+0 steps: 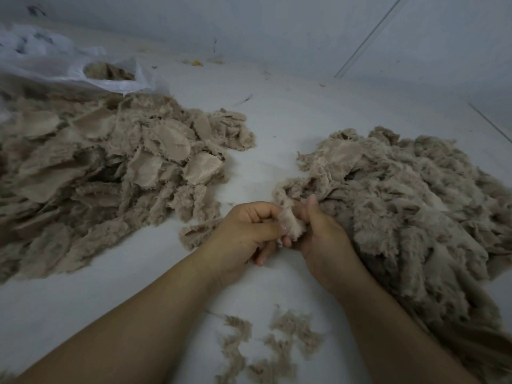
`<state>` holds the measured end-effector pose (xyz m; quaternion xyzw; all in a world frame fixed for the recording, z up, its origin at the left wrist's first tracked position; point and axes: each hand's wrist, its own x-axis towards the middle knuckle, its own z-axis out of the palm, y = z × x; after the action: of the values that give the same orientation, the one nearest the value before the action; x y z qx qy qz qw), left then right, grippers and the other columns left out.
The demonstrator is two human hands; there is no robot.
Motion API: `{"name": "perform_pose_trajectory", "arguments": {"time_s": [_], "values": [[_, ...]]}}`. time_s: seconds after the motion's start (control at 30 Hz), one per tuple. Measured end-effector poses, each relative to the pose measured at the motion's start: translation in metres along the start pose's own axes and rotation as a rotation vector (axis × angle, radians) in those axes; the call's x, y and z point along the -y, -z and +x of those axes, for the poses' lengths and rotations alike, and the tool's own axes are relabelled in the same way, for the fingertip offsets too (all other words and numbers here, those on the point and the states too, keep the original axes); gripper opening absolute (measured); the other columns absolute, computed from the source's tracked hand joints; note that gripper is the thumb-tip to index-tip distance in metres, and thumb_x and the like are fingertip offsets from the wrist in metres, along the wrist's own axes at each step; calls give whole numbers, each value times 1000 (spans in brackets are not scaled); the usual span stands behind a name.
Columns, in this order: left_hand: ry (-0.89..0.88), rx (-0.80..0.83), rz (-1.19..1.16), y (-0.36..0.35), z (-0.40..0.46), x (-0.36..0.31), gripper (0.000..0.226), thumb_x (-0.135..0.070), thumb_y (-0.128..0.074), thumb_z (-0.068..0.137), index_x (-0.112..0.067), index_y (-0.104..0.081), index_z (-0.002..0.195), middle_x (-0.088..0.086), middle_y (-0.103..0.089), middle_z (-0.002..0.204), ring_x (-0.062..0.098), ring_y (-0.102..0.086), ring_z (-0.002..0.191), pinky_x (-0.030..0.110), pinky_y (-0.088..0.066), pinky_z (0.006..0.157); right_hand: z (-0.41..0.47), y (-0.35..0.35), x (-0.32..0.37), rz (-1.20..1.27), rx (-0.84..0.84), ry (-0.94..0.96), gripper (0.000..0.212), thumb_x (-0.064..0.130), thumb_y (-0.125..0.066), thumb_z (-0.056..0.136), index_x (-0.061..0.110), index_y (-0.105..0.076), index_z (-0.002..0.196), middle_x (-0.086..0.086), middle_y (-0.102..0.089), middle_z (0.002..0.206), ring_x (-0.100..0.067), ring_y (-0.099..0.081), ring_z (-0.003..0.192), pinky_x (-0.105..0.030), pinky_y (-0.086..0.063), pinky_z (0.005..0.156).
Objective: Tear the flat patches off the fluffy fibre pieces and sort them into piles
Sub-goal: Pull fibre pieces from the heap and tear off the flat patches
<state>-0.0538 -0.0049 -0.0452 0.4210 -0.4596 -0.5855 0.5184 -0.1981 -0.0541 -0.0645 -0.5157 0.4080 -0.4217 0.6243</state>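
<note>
Both hands meet over the white surface at the centre. My left hand [246, 231] and my right hand [318, 234] together pinch one small beige fluffy fibre piece [291, 225] between their fingers. A broad pile [105, 167] of beige pieces lies to the left, many showing smooth flat patches on top. A second, fluffier pile [401, 195] spreads to the right, touching my right hand's side. One flat patch shows near its top left.
A white plastic bag [83, 70] holding more beige material lies at the back left. Small fluffy scraps [271, 347] are scattered near the front between my forearms. Another scrap [196, 234] sits just left of my left hand. A grey wall rises behind.
</note>
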Motion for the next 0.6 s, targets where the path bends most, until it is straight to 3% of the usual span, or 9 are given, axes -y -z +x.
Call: {"name": "perform_pose_trajectory", "arguments": {"time_s": [0.1,0.23,0.4,0.5,0.6], "values": [[-46,-9,-112,2,1,-1,9,-12,-65,79,-12,-68,71,13,-61,65,14,-37,35,28,-13,38,-1,-1,2,64,14,7,60,56,-39,89,10,-78,85,-13,-75,85,-33,-70,100,-44,-56,92],[-52,144,-234,2,-2,-1,5,-8,-67,75,-9,-63,72,13,-57,64,15,-42,37,24,-20,37,-5,-3,7,85,76,-8,63,46,-32,102,-3,-70,94,-16,-72,79,-38,-68,92,-51,-52,97],[-65,124,-254,0,-2,-2,1,-6,-62,74,-7,-62,73,13,-62,68,16,-42,35,27,-14,39,-5,-2,8,67,52,5,36,11,-42,104,-19,-61,100,-32,-65,89,-37,-60,91,-50,-47,96],[-82,16,-334,1,2,-2,3,-6,-55,78,-3,-54,77,16,-64,73,15,-36,31,30,-9,40,-5,-3,4,29,14,24,44,19,-49,104,-22,-57,93,-50,-54,95,-43,-59,90,-56,-46,96],[-60,-31,-380,6,4,-3,10,-4,-54,73,-1,-47,80,18,-57,67,16,-33,28,22,-12,38,-5,-7,5,97,-47,5,41,25,-44,105,-8,-67,112,-37,-66,108,-44,-64,111,-53,-51,100]]}}
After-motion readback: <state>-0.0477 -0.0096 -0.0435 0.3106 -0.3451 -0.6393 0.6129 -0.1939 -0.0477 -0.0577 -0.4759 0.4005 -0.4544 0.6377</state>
